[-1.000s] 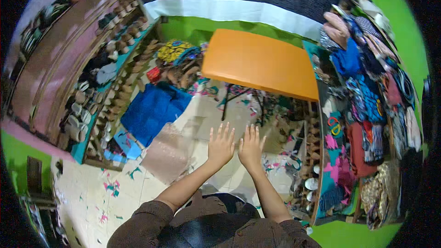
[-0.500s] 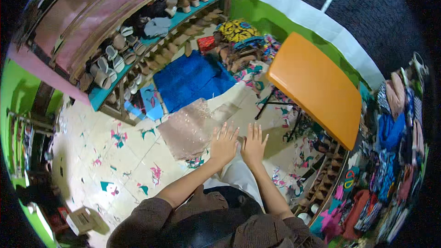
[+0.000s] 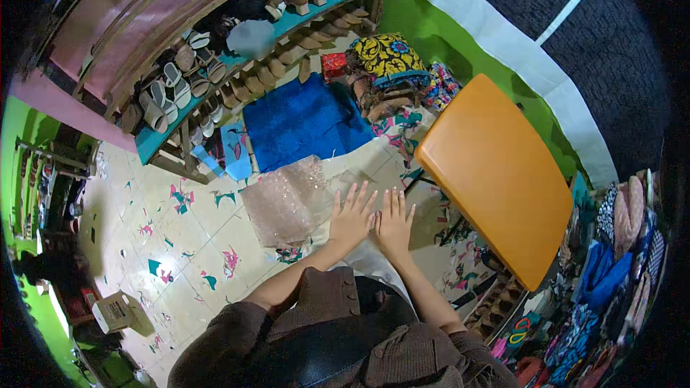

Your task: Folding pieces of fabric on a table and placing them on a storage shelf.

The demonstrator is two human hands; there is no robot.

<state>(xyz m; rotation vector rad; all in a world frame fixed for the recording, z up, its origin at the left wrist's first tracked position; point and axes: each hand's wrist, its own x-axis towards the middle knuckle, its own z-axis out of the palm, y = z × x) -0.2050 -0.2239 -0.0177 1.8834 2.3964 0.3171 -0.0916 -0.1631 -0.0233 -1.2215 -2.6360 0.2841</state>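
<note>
Shoe shelves [image 3: 237, 50] are lining the wall while both hands, left hand [image 3: 351, 217] and right hand [image 3: 393, 224], are hovering side by side, fingers spread, empty, near glittery fabric [image 3: 287, 200] beside an orange table [image 3: 496, 176].

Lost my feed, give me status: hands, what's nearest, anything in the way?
Left hand and right hand open, flat, side by side, empty. Glittery beige fabric nearest, left of them. Orange table close on the right.

Green walls [image 3: 424, 25], patterned tile floor [image 3: 180, 215], orange table [image 3: 496, 172], shoe shelves [image 3: 237, 50].
</note>
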